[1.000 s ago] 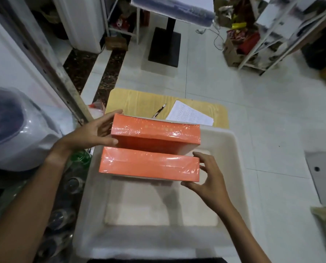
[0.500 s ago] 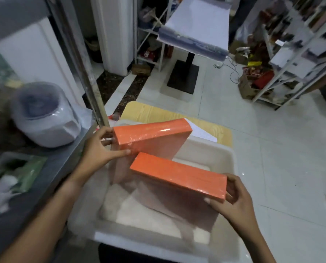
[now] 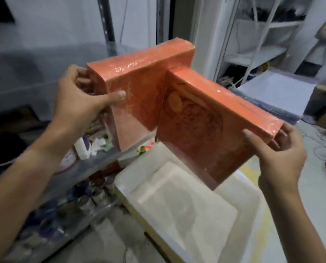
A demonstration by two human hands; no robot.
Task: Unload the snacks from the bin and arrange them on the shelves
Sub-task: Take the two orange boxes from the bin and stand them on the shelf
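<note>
Both boxes are up out of the bin since a second ago, and my view has swung left toward the shelf.

Left hand (image 3: 82, 99) grips the left orange box (image 3: 139, 86) at its left end, thumb across the near face, fingers curled behind. Right hand (image 3: 280, 149) pinches the right orange box (image 3: 205, 118) at its near right corner, thumb on the face, fingers under the edge.

Key relation: the boxes meet at a right angle. The left one's long axis runs left-right; the right one's runs far to near, its far end touching the left box's face. Both hang above the white bin (image 3: 186, 205), which looks empty below them.

The metal shelf (image 3: 101, 158) lies left and below, its front edge just under the left box, so the left hand is nearer. I'd judge the left box goes first. The tier at box height carries small clutter near the edge; the tier above looks more open, though blurred.
</note>
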